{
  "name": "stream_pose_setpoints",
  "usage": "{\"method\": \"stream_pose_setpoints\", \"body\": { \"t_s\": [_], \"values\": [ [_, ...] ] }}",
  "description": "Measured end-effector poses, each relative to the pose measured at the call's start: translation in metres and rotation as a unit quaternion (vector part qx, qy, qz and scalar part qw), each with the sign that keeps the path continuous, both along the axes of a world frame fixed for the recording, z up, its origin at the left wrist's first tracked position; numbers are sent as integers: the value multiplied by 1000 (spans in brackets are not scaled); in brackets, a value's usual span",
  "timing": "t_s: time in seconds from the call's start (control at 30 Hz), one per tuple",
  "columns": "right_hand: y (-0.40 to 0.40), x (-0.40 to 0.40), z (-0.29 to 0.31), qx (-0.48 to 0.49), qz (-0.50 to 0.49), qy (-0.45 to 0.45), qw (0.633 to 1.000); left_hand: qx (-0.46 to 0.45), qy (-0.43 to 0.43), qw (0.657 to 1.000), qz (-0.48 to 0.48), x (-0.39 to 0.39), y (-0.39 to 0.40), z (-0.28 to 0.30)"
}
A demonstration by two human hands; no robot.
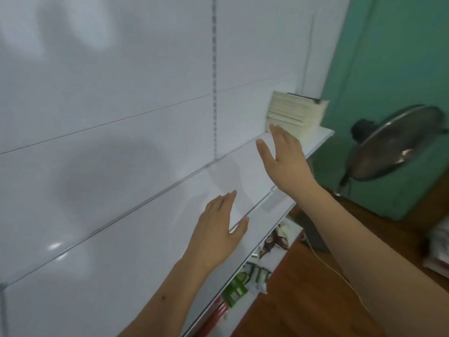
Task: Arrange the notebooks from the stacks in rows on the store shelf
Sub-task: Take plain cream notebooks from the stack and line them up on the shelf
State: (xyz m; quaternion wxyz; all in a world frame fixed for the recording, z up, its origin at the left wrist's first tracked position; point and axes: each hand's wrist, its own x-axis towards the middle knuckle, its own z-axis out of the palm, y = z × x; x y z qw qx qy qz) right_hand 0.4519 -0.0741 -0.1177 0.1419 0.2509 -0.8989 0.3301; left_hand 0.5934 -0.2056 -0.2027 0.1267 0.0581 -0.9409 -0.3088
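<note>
- At the far right end of the white shelf (315,139): one stack of notebooks (295,112), pale page edges outward, dark cover on top.
- Right hand (283,154): raised over the shelf, fingers straight and together, holding nothing, fingertips just before the stack's lower corner; contact unclear.
- Left hand (218,229): flat, fingers extended, empty, above the shelf's front edge.
- Lower shelf: green-and-white packaged goods (239,283).
- Right background: standing fan (393,147) against a green wall (388,57).
</note>
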Motion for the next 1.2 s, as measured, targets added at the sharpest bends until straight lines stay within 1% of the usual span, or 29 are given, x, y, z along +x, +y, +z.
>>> {"method": "stream_pose_setpoints", "body": {
  "t_s": [0.17, 0.33, 0.5, 0.6, 0.67, 0.8, 0.97, 1.1, 1.2],
  "values": [
    [56, -64, 2, 17, -54, 15, 998, 17, 0, 999, -42, -79, 36, 9],
    [89, -140, -2, 29, -90, 18, 995, 15, -10, 997, -79, -166, 59, 4],
    [96, -237, 2, 51, -100, 39, 993, -15, -24, 992, -119, -268, 71, 0],
    [93, -300, 16, 62, -99, 51, 992, -26, -35, 991, -127, -329, 71, 12],
    [93, -342, 22, 75, -102, 54, 991, -33, -28, 991, -129, -369, 70, 23],
    [100, -412, 19, 74, -103, 42, 991, -45, 2, 991, -124, -440, 71, 33],
    [107, -489, 10, 93, -88, 12, 992, -100, -3, 989, -108, -505, 75, 31],
    [101, -551, -1, 104, -36, -2, 994, -151, -3, 986, -67, -553, 73, 17],
    [95, -599, -11, 128, 6, -13, 992, -117, -9, 993, -18, -589, 77, 10]
  ]
}}
